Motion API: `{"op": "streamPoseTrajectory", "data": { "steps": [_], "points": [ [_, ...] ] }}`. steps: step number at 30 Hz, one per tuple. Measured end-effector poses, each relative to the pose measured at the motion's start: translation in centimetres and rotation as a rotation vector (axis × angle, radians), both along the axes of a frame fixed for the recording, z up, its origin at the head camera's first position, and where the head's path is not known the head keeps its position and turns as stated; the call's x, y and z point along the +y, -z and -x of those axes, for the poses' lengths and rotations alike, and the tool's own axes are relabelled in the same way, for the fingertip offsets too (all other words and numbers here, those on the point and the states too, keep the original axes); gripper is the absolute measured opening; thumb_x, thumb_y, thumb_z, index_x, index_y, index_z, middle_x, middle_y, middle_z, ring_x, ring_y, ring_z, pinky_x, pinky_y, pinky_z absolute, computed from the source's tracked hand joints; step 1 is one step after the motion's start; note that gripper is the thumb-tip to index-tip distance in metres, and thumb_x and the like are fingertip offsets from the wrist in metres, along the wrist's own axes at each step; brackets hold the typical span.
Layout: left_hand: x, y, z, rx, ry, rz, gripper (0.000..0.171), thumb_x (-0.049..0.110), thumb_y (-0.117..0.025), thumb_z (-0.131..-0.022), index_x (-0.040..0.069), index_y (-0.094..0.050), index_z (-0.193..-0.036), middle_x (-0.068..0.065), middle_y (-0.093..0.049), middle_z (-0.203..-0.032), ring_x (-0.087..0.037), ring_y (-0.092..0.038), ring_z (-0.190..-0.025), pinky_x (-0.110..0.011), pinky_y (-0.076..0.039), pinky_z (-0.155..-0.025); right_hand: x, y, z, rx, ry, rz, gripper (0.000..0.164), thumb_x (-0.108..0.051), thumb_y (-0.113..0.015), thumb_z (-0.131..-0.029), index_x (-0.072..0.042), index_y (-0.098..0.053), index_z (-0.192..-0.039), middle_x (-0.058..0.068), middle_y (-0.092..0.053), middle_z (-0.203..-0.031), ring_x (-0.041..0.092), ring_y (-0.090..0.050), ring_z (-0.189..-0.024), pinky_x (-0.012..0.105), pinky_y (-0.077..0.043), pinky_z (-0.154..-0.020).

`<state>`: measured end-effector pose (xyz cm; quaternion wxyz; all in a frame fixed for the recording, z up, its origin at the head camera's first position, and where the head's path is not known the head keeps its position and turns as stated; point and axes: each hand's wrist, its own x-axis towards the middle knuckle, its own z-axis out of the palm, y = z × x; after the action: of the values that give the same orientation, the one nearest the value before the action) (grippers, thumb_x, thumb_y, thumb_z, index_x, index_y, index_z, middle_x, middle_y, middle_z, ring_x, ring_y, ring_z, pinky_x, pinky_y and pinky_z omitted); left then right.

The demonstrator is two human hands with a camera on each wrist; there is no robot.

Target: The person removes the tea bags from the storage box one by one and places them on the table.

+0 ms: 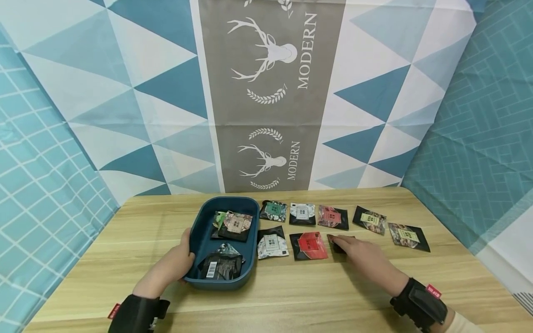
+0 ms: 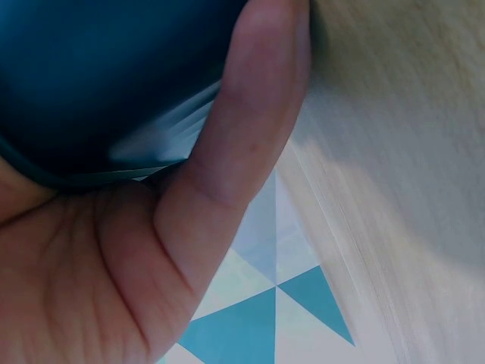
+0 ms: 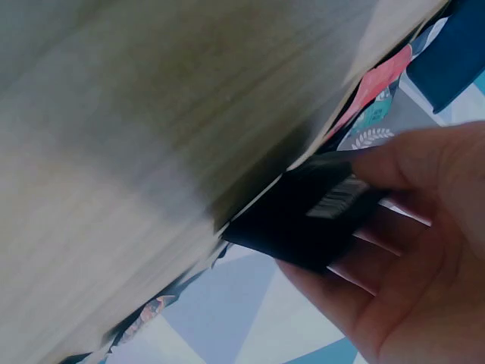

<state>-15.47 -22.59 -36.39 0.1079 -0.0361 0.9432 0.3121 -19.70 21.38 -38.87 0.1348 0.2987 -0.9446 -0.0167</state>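
On the left side of a dark blue bin [image 1: 251,273], my left hand [image 1: 176,259] grips the wall, its thumb at the rim; in the left wrist view the thumb [image 2: 254,114] lies along the bin. Inside the bin are several sachets, among them one with a floral print [image 1: 236,225] and a black one with a barcode label [image 1: 220,268]. My right hand [image 1: 364,252] holds a dark sachet [image 1: 336,247] low at the table, mostly hidden from above. The right wrist view shows that sachet's black back [image 3: 303,216] with a barcode, held between thumb and fingers.
Two rough rows of sachets lie right of the bin on the wooden table [image 1: 300,296]: a red one [image 1: 309,246], a white-and-black one [image 1: 272,243], a green one [image 1: 273,210] and several others. A patterned cloth [image 1: 266,111] hangs behind the table.
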Motion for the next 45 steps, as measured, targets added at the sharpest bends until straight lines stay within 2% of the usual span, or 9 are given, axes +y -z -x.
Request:
{"op": "streamPoseTrajectory", "data": {
  "steps": [4, 9, 14, 19, 25, 31, 34, 41, 45],
  "points": [
    [-0.1, -0.1, -0.1, 0.004, -0.001, 0.000, 0.066, 0.006, -0.033, -0.094, -0.004, 0.007, -0.145, -0.026, -0.058, -0.083, -0.021, -0.058, -0.049, -0.033, -0.048, -0.048, 0.2, 0.1, 0.1, -0.078, -0.024, -0.008, 0.046, 0.000, -0.068, -0.078, -0.002, -0.058, -0.123, 0.017, -0.059, -0.122, 0.032, -0.064, -0.098, 0.040, -0.054, -0.070],
    [-0.1, 0.0, 0.0, 0.000, -0.006, -0.002, 0.066, 0.006, -0.033, -0.094, -0.004, 0.007, -0.145, -0.025, -0.058, -0.081, -0.020, -0.058, -0.049, -0.033, -0.047, -0.047, 0.5, 0.1, 0.4, -0.178, -0.015, 0.015, 0.048, -0.006, -0.071, -0.077, -0.002, -0.058, -0.124, 0.021, -0.056, -0.126, 0.037, -0.060, -0.106, 0.046, -0.052, -0.077],
    [-0.2, 0.0, 0.1, -0.002, 0.002, 0.001, 0.066, 0.006, -0.033, -0.094, -0.004, 0.008, -0.145, -0.023, -0.057, -0.079, -0.020, -0.058, -0.048, -0.033, -0.047, -0.047, 0.5, -0.1, 0.4, -0.204, -0.030, 0.025, 0.049, -0.007, -0.071, -0.077, -0.001, -0.058, -0.124, 0.021, -0.056, -0.126, 0.038, -0.058, -0.110, 0.048, -0.051, -0.080],
    [-0.3, -0.1, 0.3, 0.012, 0.015, 0.011, 0.066, 0.006, -0.033, -0.094, -0.005, 0.008, -0.144, -0.022, -0.058, -0.077, -0.021, -0.057, -0.047, -0.032, -0.045, -0.047, 0.0, -0.4, 0.1, -0.151, -0.057, 0.004, 0.049, -0.010, -0.072, -0.077, -0.002, -0.058, -0.123, 0.019, -0.056, -0.126, 0.034, -0.058, -0.110, 0.045, -0.051, -0.081],
    [-0.3, 0.0, 0.2, 0.009, 0.010, 0.004, 0.067, 0.005, -0.033, -0.094, -0.004, 0.009, -0.145, -0.028, -0.058, -0.083, -0.021, -0.058, -0.046, -0.033, -0.047, -0.047, -1.6, -1.3, -0.1, -0.108, -0.082, -0.023, 0.046, -0.010, -0.073, -0.077, -0.005, -0.059, -0.121, 0.017, -0.056, -0.126, 0.032, -0.059, -0.110, 0.044, -0.051, -0.083],
    [0.0, 0.0, 0.0, 0.003, -0.002, -0.006, 0.066, 0.005, -0.033, -0.094, -0.004, 0.008, -0.145, -0.027, -0.058, -0.082, -0.021, -0.058, -0.047, -0.033, -0.047, -0.047, -3.7, -1.6, 0.0, -0.005, -0.176, -0.011, 0.038, -0.008, -0.068, -0.080, -0.006, -0.062, -0.118, 0.014, -0.062, -0.118, 0.028, -0.062, -0.103, 0.039, -0.053, -0.078],
    [0.1, 0.1, 0.0, 0.004, -0.001, -0.010, 0.066, 0.004, -0.033, -0.093, -0.004, 0.007, -0.145, -0.031, -0.057, -0.086, -0.021, -0.058, -0.047, -0.033, -0.048, -0.047, -5.0, -1.7, 0.1, 0.037, -0.214, 0.000, 0.035, -0.012, -0.068, -0.081, -0.008, -0.063, -0.116, 0.011, -0.063, -0.115, 0.024, -0.064, -0.100, 0.036, -0.054, -0.075],
    [-0.1, 0.2, 0.1, -0.010, -0.006, 0.000, 0.066, 0.005, -0.032, -0.093, -0.003, 0.008, -0.145, -0.034, -0.056, -0.090, -0.021, -0.058, -0.047, -0.033, -0.047, -0.047, -8.7, -3.1, -0.1, 0.012, -0.250, -0.014, 0.041, -0.017, -0.067, -0.082, -0.011, -0.058, -0.122, 0.010, -0.059, -0.123, 0.022, -0.061, -0.106, 0.034, -0.052, -0.081],
    [-0.1, 0.2, 0.1, 0.001, 0.000, 0.005, 0.065, 0.005, -0.033, -0.093, -0.003, 0.007, -0.144, -0.035, -0.056, -0.091, -0.021, -0.058, -0.047, -0.033, -0.047, -0.047, -11.2, -4.3, -0.2, 0.038, -0.305, 0.000, 0.043, -0.018, -0.067, -0.083, -0.011, -0.056, -0.125, 0.009, -0.058, -0.124, 0.022, -0.059, -0.110, 0.033, -0.050, -0.087]
  ]
}}
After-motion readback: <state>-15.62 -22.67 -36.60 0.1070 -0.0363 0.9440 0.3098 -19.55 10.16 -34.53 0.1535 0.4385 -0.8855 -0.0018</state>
